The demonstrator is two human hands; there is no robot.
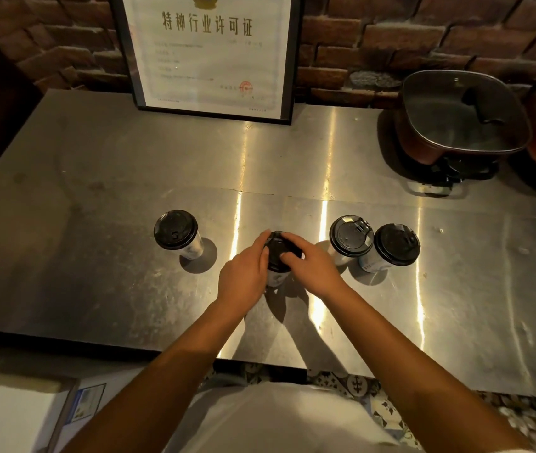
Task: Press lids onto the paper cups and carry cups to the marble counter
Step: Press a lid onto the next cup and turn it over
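Gleaming steel counter (129,178), brick wall (390,34); hands on lid (281,248).

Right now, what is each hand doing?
Left hand: closed around the black plastic lid of the middle paper cup.
Right hand: fingers pressing on that lid.

Probably a café, steel counter (129,165), framed licence (207,50) (Chinese), lidded cups (176,233)
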